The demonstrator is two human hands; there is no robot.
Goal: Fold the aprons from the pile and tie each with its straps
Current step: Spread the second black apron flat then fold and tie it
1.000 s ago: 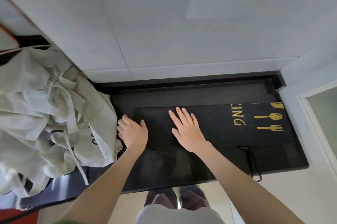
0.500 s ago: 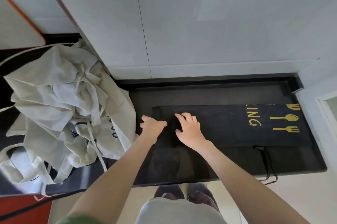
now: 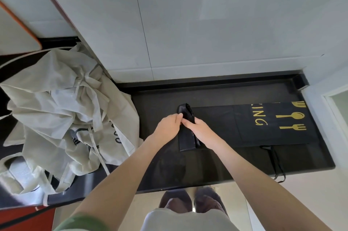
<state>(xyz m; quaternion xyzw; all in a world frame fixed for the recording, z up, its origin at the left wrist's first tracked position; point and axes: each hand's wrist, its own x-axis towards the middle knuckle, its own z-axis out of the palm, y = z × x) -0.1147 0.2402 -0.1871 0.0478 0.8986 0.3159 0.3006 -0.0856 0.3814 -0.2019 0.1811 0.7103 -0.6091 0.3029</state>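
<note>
- a black apron (image 3: 244,127) is lying as a long folded strip on the black countertop (image 3: 207,170), running left to right, parallel to the white tiled wall (image 3: 207,23).
- its left end (image 3: 185,111) is standing up off the counter as a thick, shiny bunch of layers; whether it is being rolled or folded over is unclear.
- the left hand (image 3: 167,127) is gripping that raised end from the left, its fingers (image 3: 178,116) curled and pressed together, pinching the cloth.
- the right hand (image 3: 199,129) is gripping the same end from the right, its fingers (image 3: 188,122) curled over the cloth, their tips touching those of the left hand.
- the right part of the strip is lying flat, showing gold letters (image 3: 260,117) reading "ing" and gold fork and spoon symbols (image 3: 290,116) near the right end.
- thin black straps (image 3: 277,163) are trailing from the apron's near edge and hanging over the front of the counter.
- a crumpled pile of beige aprons (image 3: 56,102) is sitting at the left of the counter, just beside the left hand but not touching it, with beige ties dangling and dark print (image 3: 116,136) showing on one.
- an orange-edged board (image 3: 15,29) is showing at the upper left, behind the pile.
- below the counter edge, the person's dark shoes (image 3: 177,200) are showing, and a green sleeve (image 3: 79,223) is covering the upper left arm.
</note>
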